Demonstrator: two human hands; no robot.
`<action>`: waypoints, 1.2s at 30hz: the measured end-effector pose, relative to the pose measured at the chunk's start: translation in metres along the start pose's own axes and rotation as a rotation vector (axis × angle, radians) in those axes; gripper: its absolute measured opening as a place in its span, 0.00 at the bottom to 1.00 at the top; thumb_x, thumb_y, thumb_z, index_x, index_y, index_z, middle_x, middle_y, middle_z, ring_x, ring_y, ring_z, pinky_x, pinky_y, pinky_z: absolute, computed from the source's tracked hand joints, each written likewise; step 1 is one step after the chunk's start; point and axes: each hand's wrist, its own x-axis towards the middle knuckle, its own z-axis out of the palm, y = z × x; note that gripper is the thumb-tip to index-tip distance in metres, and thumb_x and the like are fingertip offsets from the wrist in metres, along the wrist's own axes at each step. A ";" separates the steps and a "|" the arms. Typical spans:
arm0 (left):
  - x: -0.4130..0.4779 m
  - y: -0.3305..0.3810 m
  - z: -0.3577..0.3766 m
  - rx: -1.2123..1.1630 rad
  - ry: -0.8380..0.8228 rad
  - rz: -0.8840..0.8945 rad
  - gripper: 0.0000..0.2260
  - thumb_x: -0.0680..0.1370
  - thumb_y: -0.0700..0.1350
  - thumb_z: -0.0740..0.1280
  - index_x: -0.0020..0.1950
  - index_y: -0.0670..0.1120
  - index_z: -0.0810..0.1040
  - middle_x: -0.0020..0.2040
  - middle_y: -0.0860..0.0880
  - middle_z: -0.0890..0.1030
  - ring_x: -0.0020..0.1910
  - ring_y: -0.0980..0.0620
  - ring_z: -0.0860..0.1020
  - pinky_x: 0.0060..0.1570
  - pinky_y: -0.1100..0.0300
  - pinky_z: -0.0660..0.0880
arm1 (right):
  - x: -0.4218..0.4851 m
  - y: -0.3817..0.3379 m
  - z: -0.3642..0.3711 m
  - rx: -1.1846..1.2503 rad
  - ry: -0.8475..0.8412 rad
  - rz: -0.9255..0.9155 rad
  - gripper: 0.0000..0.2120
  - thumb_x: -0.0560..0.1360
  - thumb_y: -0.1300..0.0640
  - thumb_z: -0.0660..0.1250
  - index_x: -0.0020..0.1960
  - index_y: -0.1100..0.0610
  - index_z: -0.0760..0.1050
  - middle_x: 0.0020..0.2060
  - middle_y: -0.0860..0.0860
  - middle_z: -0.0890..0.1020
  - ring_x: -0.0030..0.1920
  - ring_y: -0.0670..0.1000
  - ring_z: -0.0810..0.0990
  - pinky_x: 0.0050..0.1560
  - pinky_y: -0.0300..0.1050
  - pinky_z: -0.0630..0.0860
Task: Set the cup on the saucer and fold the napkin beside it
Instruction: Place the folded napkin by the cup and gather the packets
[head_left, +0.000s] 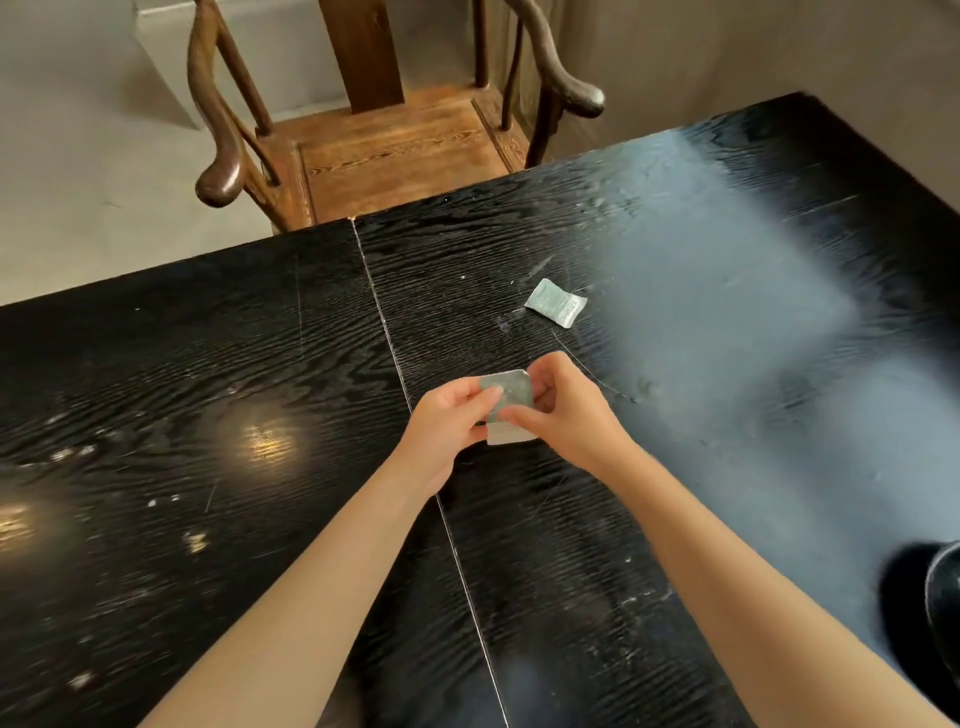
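Pinching what may be a napkin packet in left hand and right hand, we risk ripping it by tugging.

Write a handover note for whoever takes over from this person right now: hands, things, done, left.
Left hand and right hand: both pinch a small grey-green square packet, perhaps the wrapped napkin, above the black wooden table.
A second matching flat packet lies farther off on the table.
Dark round object at the right edge: possibly the cup, cannot tell. No saucer in view.
Done: nothing visible. Left: cup onto saucer, napkin folded beside it.
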 end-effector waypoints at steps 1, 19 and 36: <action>0.002 0.001 -0.002 -0.024 0.023 -0.007 0.10 0.79 0.41 0.63 0.58 0.41 0.78 0.49 0.44 0.83 0.49 0.49 0.82 0.50 0.56 0.80 | 0.010 0.003 -0.005 0.007 0.004 -0.019 0.16 0.70 0.50 0.72 0.53 0.55 0.71 0.44 0.48 0.76 0.39 0.45 0.75 0.39 0.34 0.71; 0.005 -0.012 -0.025 -0.120 0.275 -0.070 0.06 0.78 0.39 0.64 0.54 0.42 0.77 0.52 0.42 0.82 0.50 0.47 0.82 0.46 0.57 0.80 | 0.096 0.035 -0.016 -1.148 0.204 -0.233 0.08 0.64 0.73 0.70 0.43 0.68 0.76 0.38 0.63 0.80 0.42 0.63 0.77 0.33 0.50 0.71; -0.025 -0.017 0.019 -0.300 0.186 -0.154 0.10 0.79 0.36 0.59 0.60 0.37 0.70 0.54 0.38 0.79 0.54 0.41 0.80 0.56 0.44 0.76 | -0.046 0.030 -0.005 -0.238 0.543 -0.182 0.05 0.71 0.66 0.62 0.43 0.58 0.74 0.41 0.48 0.73 0.39 0.50 0.73 0.39 0.40 0.66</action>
